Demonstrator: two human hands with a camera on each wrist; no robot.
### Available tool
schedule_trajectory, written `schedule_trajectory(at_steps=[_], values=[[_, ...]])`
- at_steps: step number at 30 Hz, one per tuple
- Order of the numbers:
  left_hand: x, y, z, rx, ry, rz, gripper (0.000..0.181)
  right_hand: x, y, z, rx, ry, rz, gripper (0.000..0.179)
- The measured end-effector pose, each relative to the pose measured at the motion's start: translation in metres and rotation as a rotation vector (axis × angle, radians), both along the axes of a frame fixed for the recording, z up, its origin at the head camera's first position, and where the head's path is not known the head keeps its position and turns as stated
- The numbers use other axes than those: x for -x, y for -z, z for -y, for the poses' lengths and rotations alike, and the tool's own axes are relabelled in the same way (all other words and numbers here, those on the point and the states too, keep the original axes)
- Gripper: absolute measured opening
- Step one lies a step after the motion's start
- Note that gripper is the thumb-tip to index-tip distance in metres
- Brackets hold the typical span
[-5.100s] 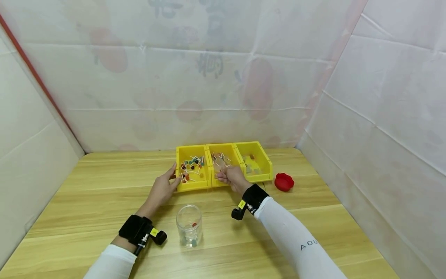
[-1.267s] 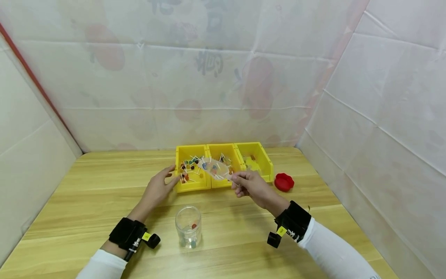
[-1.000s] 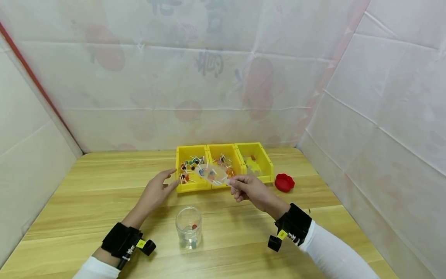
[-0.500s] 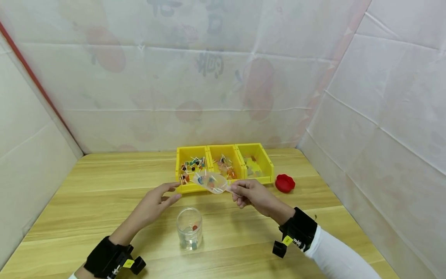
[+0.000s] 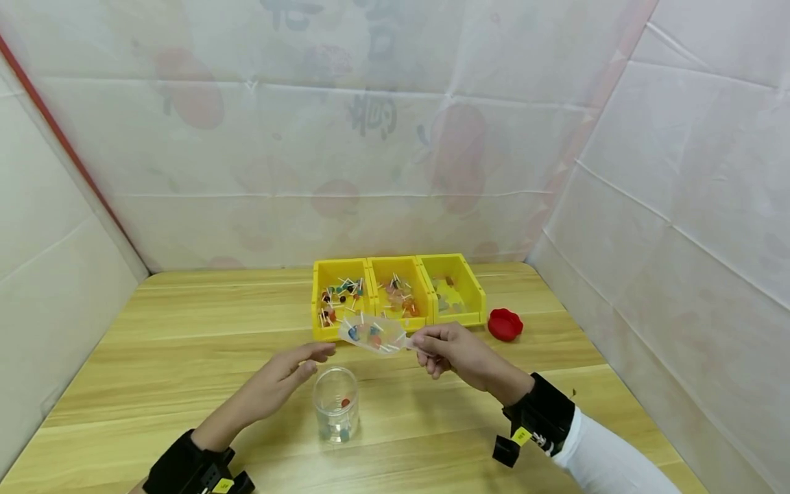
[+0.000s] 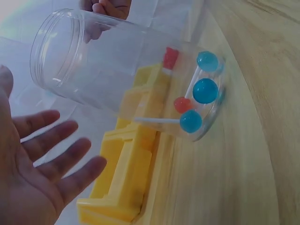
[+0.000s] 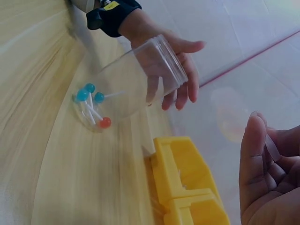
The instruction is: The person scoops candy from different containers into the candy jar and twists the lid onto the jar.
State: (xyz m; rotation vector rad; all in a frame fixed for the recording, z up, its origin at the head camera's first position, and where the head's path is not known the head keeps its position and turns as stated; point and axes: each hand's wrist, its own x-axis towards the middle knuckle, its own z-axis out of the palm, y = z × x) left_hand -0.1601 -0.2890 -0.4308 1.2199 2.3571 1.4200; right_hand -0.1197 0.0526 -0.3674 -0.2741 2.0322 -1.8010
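Observation:
In the head view my right hand [image 5: 457,353] pinches the handle of a clear plastic scoop [image 5: 374,336], with several lollipops lying in its bowl. The scoop is over the front of the yellow bins, beyond the open clear jar [image 5: 335,415]. My left hand [image 5: 271,381] hangs beside the jar's left rim, fingers loosely extended and holding nothing. Blue and red lollipops [image 6: 205,90] lie at the jar's bottom in the left wrist view. From the right wrist camera, thumb and finger grip the handle [image 7: 272,148]; the scoop's bowl is out of that view.
Three joined yellow bins [image 5: 457,319] stand at the table's back. The left and middle ones hold lollipops; the right one holds a few pale and brownish pieces. A red scalloped cap [image 5: 505,324] lies right of them. Pale fabric walls [image 5: 395,226] enclose the table [image 5: 185,322].
My right hand has lifted the loaded scoop from the middle bin and drawn it toward the jar. My left hand has left the left bin's side and come back beside the jar.

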Motion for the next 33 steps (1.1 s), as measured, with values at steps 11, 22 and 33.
schedule_trajectory(at_steps=[11, 22, 33], values=[[-0.002, 0.005, 0.0, -0.002, 0.223, 0.068, 0.065, -0.014, -0.008, -0.004, 0.013, -0.1, -0.023, 0.031], [-0.007, 0.012, -0.008, 0.037, 0.209, 0.149, 0.068, -0.03, -0.001, -0.009, 0.05, -0.166, 0.033, 0.032], [-0.007, 0.01, -0.01, 0.033, 0.201, 0.147, 0.063, -0.03, 0.0, -0.011, 0.007, -0.184, 0.025, 0.029]])
